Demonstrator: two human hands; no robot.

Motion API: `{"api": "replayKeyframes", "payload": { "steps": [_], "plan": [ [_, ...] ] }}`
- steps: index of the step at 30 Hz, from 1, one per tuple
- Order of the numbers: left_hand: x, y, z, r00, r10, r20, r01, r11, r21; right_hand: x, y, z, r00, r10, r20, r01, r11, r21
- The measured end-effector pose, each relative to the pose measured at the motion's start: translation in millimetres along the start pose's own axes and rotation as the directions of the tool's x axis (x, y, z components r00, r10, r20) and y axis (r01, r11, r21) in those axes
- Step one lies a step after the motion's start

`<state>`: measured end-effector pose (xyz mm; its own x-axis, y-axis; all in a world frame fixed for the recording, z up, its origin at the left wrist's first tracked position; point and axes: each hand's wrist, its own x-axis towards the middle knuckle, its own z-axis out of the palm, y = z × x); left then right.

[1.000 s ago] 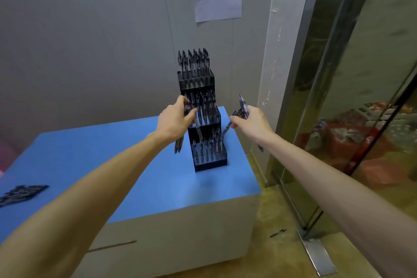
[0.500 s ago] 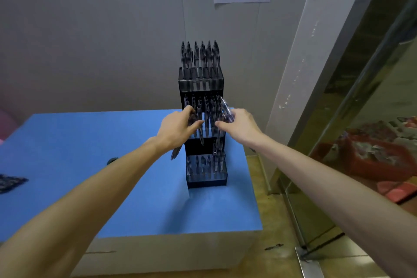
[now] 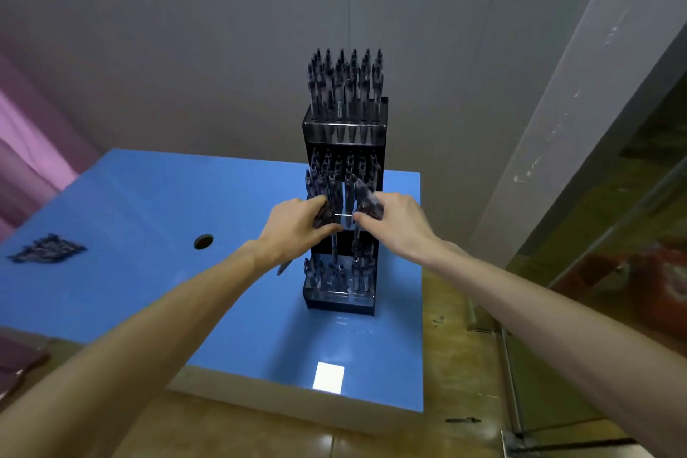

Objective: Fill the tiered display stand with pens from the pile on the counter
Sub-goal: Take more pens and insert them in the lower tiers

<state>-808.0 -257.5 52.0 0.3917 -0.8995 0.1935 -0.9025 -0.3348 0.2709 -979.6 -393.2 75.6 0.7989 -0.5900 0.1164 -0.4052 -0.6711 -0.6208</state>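
Both hands sit at the middle tier of the display stand [image 3: 344, 130]: left hand [image 3: 293, 230] grips spare pens [image 3: 322, 214], right hand [image 3: 396, 223] pinches one. The pile [image 3: 46, 253] sits far left of the stand on the bench [image 3: 148, 204]. Crowded slots could easily snag a pen and tip the stand.

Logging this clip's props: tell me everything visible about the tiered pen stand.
The stand is a tall, narrow, dark rack with see-through fronts, probably plastic, in three stepped tiers. It stands upright near the right edge of the blue counter. Dark pens stand upright in every tier, the top one looking full. The left hand and the right hand, each with pens in its grip, meet at the middle tier.
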Motion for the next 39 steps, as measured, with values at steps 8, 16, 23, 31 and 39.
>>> {"api": "replayKeyframes", "payload": {
  "steps": [8,16,23,31,39],
  "plan": [
    [-3.0,2.7,8.1,1.000,0.004,0.006,-0.005,0.996,0.084,-2.5,4.0,11.5,0.997,-0.056,0.049,0.061,0.994,-0.093],
    [-4.7,-1.3,7.5,0.997,0.072,0.028,-0.075,0.992,0.101,-5.8,0.8,15.1,0.999,-0.053,0.014,0.055,0.969,-0.243],
    [-6.5,-2.1,10.4,0.985,0.150,0.085,-0.159,0.981,0.112,-0.9,-2.8,17.0,0.999,0.004,0.049,0.010,0.959,-0.282],
    [0.3,-2.8,15.3,0.993,0.097,0.069,-0.102,0.993,0.066,7.1,-7.8,32.0,0.996,0.042,0.080,-0.014,0.944,-0.329],
    [-9.5,-6.6,35.2,0.993,-0.047,0.107,0.045,0.999,0.020,5.4,-5.9,48.3,0.990,0.116,0.085,-0.084,0.945,-0.316]
  ]
}}
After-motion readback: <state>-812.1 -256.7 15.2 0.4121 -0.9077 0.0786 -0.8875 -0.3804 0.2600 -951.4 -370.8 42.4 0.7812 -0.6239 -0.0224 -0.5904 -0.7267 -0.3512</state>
